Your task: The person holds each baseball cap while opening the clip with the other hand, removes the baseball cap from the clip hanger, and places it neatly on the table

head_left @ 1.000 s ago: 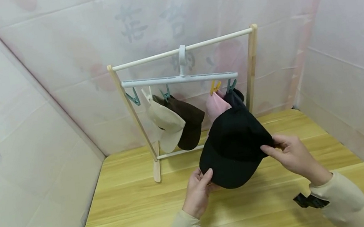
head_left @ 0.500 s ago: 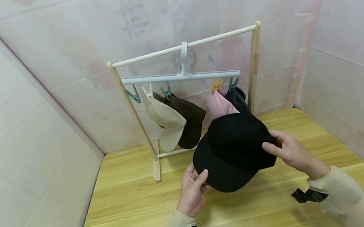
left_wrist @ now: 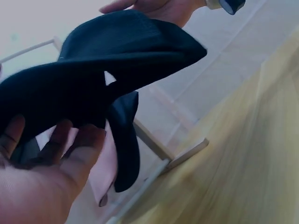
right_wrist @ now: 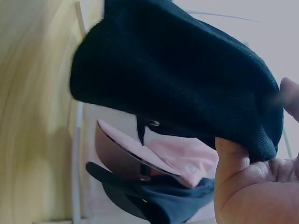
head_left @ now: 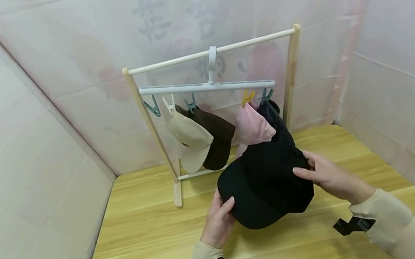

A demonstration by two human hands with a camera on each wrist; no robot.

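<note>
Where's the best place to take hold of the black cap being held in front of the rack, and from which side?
Hold the black fabric baseball cap at opposite edges, as now: the left hand pinching the stiff brim from the left, the right hand taking a grip on the crown's rear edge from the right. The brim is rigid and likely holds shape; the soft crown would probably crumple if squeezed from above.

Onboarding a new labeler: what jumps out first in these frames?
The black cap, held above the wooden table at centre frame, with the left hand gripping its brim and the right hand holding its crown. Behind it stands a wooden rack with a white clip hanger, from which a beige cap, a brown cap, a pink cap and a dark cap hang.
</note>
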